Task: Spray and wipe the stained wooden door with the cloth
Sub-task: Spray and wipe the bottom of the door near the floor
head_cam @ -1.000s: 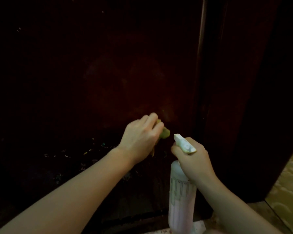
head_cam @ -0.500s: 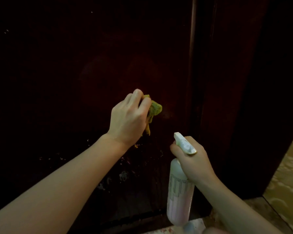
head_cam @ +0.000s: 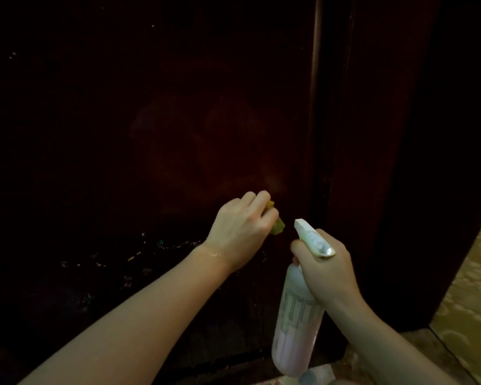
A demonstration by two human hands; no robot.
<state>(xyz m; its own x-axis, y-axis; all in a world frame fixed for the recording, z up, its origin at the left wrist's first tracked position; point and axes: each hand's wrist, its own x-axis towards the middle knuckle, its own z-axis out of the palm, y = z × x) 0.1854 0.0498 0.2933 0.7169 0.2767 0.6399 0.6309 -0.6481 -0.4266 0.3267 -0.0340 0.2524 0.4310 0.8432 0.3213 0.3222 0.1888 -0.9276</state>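
The left hand is curled around a yellow-green cloth, most of it hidden under the fingers, and holds it against the dark wooden door low down, just left of the door's right edge. The right hand grips the neck of a spray bottle, fingers wrapped around it below the white nozzle, which points up and left toward the cloth. Whether a finger sits on the trigger cannot be told. The bottle hangs near the door without touching it, and it shows pale pink liquid in its lower part.

As a judgement, the job is in its wiping stage and is only partly done. A faint lighter patch on the wood just above the cloth may be fresh spray, though the dim light makes this uncertain. A band of pale specks and smears runs across the door to the left of the wrist and below it, so that lower left area seems not yet cleaned. The upper door is too dark to judge. A strip of patterned floor shows at the right.

What is left looks like more spraying and wiping along the speckled band.
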